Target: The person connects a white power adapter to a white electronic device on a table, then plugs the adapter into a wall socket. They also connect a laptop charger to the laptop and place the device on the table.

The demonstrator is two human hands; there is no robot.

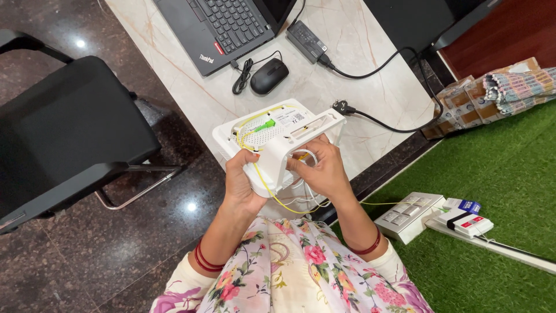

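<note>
Both my hands hold a white plastic network box [277, 134] over the near edge of a marble table [359, 64]. My left hand [242, 181] grips its lower left side. My right hand [322, 169] grips the lower right, fingers around thin white cable loops. A thin yellow fibre cable [263, 177] with a green connector [264, 125] coils on the box and trails down past my lap to the right.
On the table lie a black laptop [223, 26], a black mouse [269, 75], a power adapter [308, 40] and a black plug [343, 106]. A black chair [69, 127] stands at left. A white switch box [410, 215] and small packages rest on green turf at right.
</note>
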